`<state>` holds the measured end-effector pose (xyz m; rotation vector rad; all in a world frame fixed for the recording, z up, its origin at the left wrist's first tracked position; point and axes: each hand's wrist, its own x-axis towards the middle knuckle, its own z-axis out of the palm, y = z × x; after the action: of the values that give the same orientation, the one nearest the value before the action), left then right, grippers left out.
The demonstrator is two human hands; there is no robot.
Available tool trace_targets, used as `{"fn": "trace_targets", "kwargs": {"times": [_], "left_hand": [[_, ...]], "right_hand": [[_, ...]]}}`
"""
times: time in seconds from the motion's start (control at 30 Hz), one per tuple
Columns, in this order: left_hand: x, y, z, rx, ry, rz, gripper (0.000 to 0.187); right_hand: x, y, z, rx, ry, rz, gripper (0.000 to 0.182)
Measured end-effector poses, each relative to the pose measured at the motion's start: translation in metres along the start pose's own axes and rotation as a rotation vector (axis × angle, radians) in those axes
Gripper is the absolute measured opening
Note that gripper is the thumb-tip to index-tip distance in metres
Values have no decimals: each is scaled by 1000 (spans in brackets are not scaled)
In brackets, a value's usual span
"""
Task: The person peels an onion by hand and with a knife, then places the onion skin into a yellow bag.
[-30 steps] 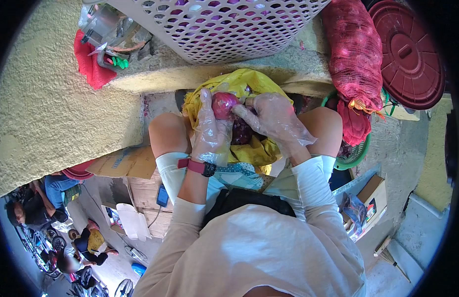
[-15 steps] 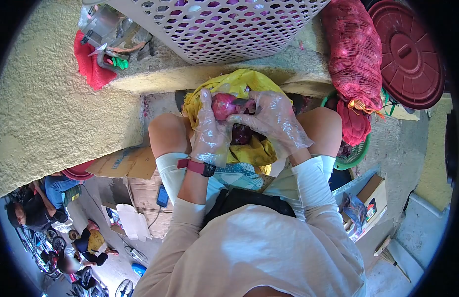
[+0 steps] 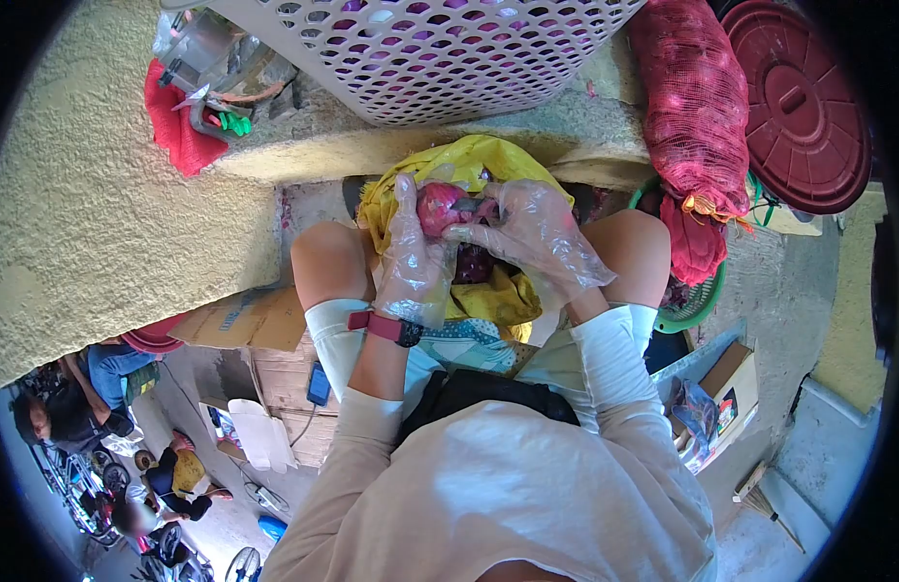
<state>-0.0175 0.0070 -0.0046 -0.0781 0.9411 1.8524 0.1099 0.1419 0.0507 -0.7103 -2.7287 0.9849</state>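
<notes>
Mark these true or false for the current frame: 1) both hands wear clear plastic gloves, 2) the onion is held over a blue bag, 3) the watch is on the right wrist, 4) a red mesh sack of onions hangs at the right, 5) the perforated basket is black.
1) True: left hand and right hand both wear clear gloves.
2) False: the red onion is held over a yellow bag.
3) False: the watch is on the left wrist.
4) True: the red mesh sack hangs at the right, beside a dark red lid.
5) False: the perforated basket is white.
</notes>
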Motion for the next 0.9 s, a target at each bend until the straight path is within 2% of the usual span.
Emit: {"fn": "trace_targets", "kwargs": {"times": [0.07,0.23,0.43,0.7,0.83,0.9], "left_hand": [[0,-1,1,38,64,19,61],[-9,2,15,-2,50,28,60],[-13,4,21,-7,53,41,59],[-11,3,18,-2,53,53,58],[-14,7,24,7,101,24,64],[-13,8,23,19,120,4,64]], "right_hand": [[0,1,1,-6,-15,18,64],[1,-3,2,15,-47,68,66],[3,-7,1,12,-117,108,61],[2,2,9,76,-99,13,58],[-1,1,9,46,-48,-44,58],[-1,0,2,-56,-159,-82,58]]}}
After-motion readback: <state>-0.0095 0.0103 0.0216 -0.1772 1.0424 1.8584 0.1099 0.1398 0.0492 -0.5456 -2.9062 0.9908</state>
